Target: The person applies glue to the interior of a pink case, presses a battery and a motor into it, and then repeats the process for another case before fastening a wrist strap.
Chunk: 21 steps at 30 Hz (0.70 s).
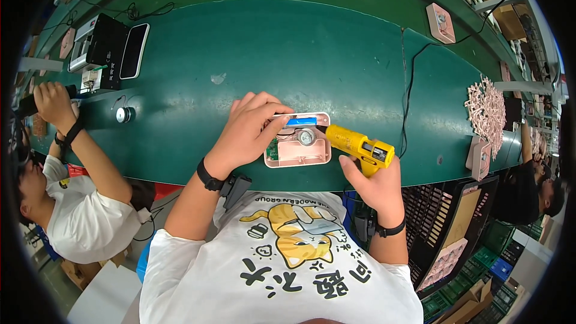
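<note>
You are working right at the near edge of the green bench (336, 54), and the pink case (298, 147) is lying just inside that edge, squarely in front of you. To its left and beyond it the bench surface is running bare for a good stretch; to its right a black cable (410, 93) is trailing across the top.

The case is lying open side up, a shallow rounded tray showing a green board (275, 149), a round silver part (306, 137) and a blue strip (302, 121) along its far rim.

Your left hand (249, 132) is lying flat over the case's left end, fingers spread and pressing down (no closed grasp, just a steadying palm). Your right hand (372, 186) is wrapping tightly around the handle of the yellow gun (359, 144), whose nozzle is pointing left and touching the case's far right corner.

Farther left, another person's hand (53, 101) is working near a small round part (125, 114) and a black box (108, 45). Far right, a pink heap (487, 114) is sitting by the edge.
</note>
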### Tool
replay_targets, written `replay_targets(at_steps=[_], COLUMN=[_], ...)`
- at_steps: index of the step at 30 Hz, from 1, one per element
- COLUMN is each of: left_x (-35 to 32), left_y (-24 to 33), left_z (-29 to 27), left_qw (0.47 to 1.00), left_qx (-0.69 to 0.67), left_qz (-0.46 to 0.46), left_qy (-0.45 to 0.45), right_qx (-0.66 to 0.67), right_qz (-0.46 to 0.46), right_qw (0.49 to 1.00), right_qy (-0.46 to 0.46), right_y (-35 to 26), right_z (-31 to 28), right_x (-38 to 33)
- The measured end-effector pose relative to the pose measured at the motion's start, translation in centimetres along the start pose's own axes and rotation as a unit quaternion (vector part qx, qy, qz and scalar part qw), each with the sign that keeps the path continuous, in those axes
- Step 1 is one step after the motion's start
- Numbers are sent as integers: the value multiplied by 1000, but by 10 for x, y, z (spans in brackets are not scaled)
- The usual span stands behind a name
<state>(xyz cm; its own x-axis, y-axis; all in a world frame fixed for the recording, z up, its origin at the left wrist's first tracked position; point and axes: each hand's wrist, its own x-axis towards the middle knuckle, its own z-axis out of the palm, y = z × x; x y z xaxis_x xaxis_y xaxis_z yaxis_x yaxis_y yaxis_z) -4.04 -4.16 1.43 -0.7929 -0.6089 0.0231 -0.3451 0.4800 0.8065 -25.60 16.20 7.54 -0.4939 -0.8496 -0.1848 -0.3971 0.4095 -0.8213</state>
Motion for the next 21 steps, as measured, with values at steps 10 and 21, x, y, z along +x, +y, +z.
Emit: replay_targets(at_steps=[10,21], left_x=[-5,-4], left_y=[2,5], left_z=[0,-3], left_qw=[999,999], left_qx=[30,31], left_qz=[28,29], left_qy=[-14,-7], right_qx=[-44,-36], right_qz=[-93,-75], right_qw=[990,995], right_qy=[-101,-60], right_y=[-19,-24], right_z=[22,24], right_x=[22,26])
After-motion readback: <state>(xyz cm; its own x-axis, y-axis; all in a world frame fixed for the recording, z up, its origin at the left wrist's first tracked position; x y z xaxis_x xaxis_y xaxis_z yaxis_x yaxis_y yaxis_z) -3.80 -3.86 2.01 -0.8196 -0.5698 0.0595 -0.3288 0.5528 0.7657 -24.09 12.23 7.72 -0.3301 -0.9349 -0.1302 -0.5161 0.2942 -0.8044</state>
